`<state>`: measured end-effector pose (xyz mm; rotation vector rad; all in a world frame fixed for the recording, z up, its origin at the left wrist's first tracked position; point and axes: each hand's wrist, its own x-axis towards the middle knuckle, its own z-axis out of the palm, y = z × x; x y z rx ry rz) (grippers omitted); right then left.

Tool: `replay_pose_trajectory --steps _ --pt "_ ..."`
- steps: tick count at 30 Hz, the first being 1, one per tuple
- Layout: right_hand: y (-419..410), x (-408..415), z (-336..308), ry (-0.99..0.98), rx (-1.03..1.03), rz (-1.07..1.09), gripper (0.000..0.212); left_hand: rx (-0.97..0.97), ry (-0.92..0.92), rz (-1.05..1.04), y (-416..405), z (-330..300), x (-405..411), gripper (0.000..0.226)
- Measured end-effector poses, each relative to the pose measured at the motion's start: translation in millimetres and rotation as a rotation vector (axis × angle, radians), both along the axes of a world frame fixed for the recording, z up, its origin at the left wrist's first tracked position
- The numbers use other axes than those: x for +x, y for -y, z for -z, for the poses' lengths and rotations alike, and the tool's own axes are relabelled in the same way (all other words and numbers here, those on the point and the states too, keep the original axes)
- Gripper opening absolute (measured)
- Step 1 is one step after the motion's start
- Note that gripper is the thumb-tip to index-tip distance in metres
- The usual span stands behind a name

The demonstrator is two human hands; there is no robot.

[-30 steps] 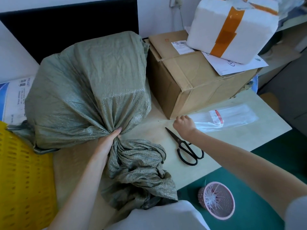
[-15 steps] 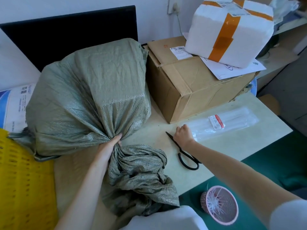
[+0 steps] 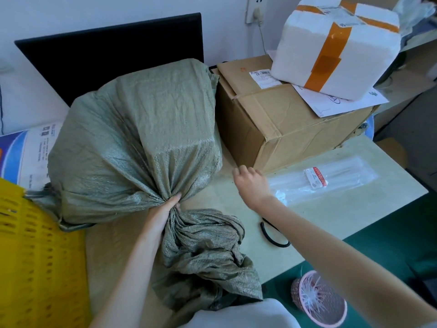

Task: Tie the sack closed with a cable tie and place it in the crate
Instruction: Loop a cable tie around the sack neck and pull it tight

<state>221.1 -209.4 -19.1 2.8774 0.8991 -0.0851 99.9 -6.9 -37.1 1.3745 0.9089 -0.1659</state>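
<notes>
My left hand (image 3: 163, 215) is squeezed shut around the neck of the green woven sack (image 3: 142, 143). The sack is full and sits on the table (image 3: 331, 223), just beside the brown cardboard box (image 3: 283, 129). The loose top of the sack flops down toward me, past my fist.

My right hand (image 3: 250, 183) is over the table, between the sack and the clear packet of cable ties (image 3: 326, 181). Its fingers are curled in. I cannot tell if there is a thin tie pinched in them; I see nothing in them from here. The black scissors (image 3: 272, 235) lie mostly hidden under my right arm.

The yellow crate (image 3: 35, 256) waits on my left, touching the bottom of the sack.

I think I am at the tying step. The neck is bunched but has no tie on it yet. Next I need a tie from the packet, and only one hand is free to get it. Then I must loop it round the neck just past my fist and pull it tight. My left hand must not let go, or the neck will open up.
</notes>
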Motion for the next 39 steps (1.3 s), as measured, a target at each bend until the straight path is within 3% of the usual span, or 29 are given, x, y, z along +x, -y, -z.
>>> replay_pose_trajectory --steps 3,7,10,13,18,22,26,31,34,39 --pt "-8.1 4.6 -31.4 0.014 0.416 0.191 0.006 -0.047 -0.026 -0.046 -2.6 -0.2 3.4 0.064" --pt "-14.9 2.6 -82.4 0.081 0.871 0.225 0.021 -0.039 -0.016 -0.05 -12.0 20.3 7.7 0.067" --pt "-16.9 -3.1 -121.0 -0.059 1.209 0.246 0.019 -0.087 -0.004 -0.058 -10.0 11.9 6.7 0.063" --pt "-16.7 -12.1 -152.3 -0.218 1.518 0.244 0.017 -0.06 -0.017 -0.049 -0.2 -7.9 0.5 0.034" --pt "-13.3 -13.4 -171.5 -0.482 1.943 0.3 0.014 -0.065 0.022 -0.13 4.2 -14.9 -3.1 0.055" --pt "-11.5 -13.0 -152.1 -0.617 2.1 0.436 0.016 -0.04 0.008 -0.152 6.4 -12.9 -1.5 0.021" --pt "-11.3 -17.6 -121.0 -0.723 2.151 0.584 0.015 -0.031 0.04 -0.151 6.6 -12.6 1.7 0.034" --pt "-11.8 -21.5 -96.6 -0.896 2.285 0.737 0.014 -0.039 0.039 -0.142 7.6 -15.6 1.0 0.033" --pt "-17.8 -22.9 -91.8 -0.998 2.377 0.742 0.01 -0.072 0.026 -0.13 8.2 -16.7 0.5 0.03" --pt "-34.0 -19.7 -88.8 -1.073 2.358 0.681 0.009 -0.051 -0.006 -0.1 6.7 -10.0 0.4 0.035"
